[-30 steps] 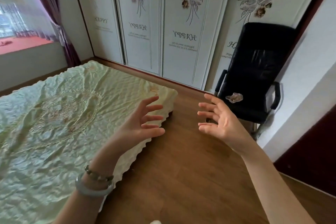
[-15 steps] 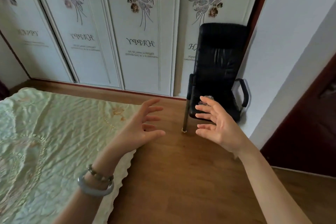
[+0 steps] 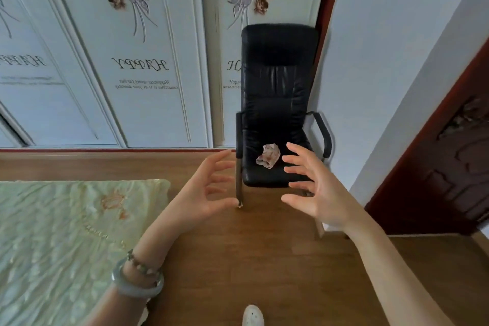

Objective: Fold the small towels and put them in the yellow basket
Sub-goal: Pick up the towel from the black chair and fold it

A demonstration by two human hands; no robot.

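the task looks barely begun. one crumpled pinkish-white cloth [image 3: 268, 156], likely a small towel, lies unfolded on the seat of a black armchair [image 3: 275, 74] at centre right of the frame. no folded towel shows anywhere, and the yellow basket is not in view, so folding and putting away are both left to do.

the left hand [image 3: 203, 193] and the right hand [image 3: 315, 190] are raised at mid-frame with palms facing each other, fingers spread wide and loosely bent, and they hold nothing. in the picture the cloth sits between them and a little above, near the right fingertips, but whether any finger touches it cannot be told. a pale bangle and a beaded bracelet [image 3: 137, 278] circle the left wrist.

a brown wooden floor [image 3: 264, 259] fills the lower middle. a bed under a wrinkled pale green embroidered cover [image 3: 53, 233] takes the lower left. white wardrobe doors [image 3: 137, 47] with flower motifs and lettering span the top, a plain wall [image 3: 383, 61] stands upper right, and a dark red carved door [image 3: 449, 167] stands at the right edge. a white shoe tip [image 3: 253, 315] shows at bottom centre.
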